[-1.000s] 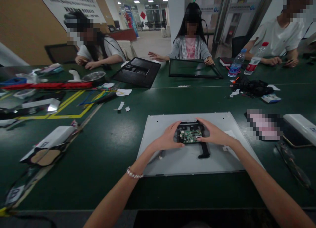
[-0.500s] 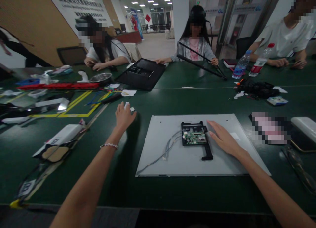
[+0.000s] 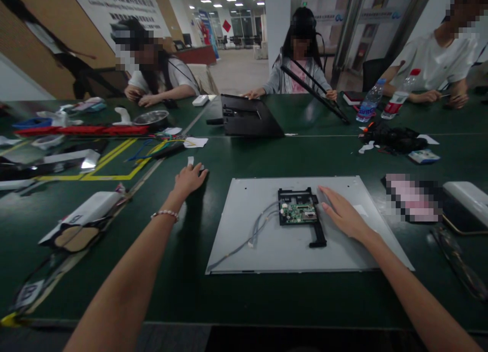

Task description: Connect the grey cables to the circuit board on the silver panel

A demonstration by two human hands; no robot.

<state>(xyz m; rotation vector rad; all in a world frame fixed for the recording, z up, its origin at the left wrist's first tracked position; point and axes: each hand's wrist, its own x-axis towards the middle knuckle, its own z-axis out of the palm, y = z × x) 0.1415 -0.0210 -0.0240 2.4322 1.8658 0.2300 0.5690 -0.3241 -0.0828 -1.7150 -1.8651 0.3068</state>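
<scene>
The circuit board [image 3: 298, 212] is sitting in a black holder [image 3: 318, 235] near the middle of a flat grey panel [image 3: 343, 253], which is lying on the green table [image 3: 183, 281] right in front of the person. Thin grey wires [image 3: 259, 224] are trailing from the board's left side across the panel towards its near left corner.

The right hand [image 3: 342, 213] is lying open and flat on the panel, fingers stretched out, its fingertips just beside the board's right edge and gripping nothing.

The left hand [image 3: 189, 180], with a bead bracelet [image 3: 164, 215] at the wrist, is reaching out over the table off the panel's far left corner. Its fingers are bending down onto the tabletop next to a small white scrap [image 3: 190, 160]; I cannot tell whether they are pinching anything.

Farther off, yellow lines [image 3: 114, 177] are marking the table to the left, a black cover [image 3: 247, 121] is lying beyond the scrap, and a person opposite is tilting up a thin black frame [image 3: 316, 94] near two water bottles [image 3: 368, 105].
</scene>
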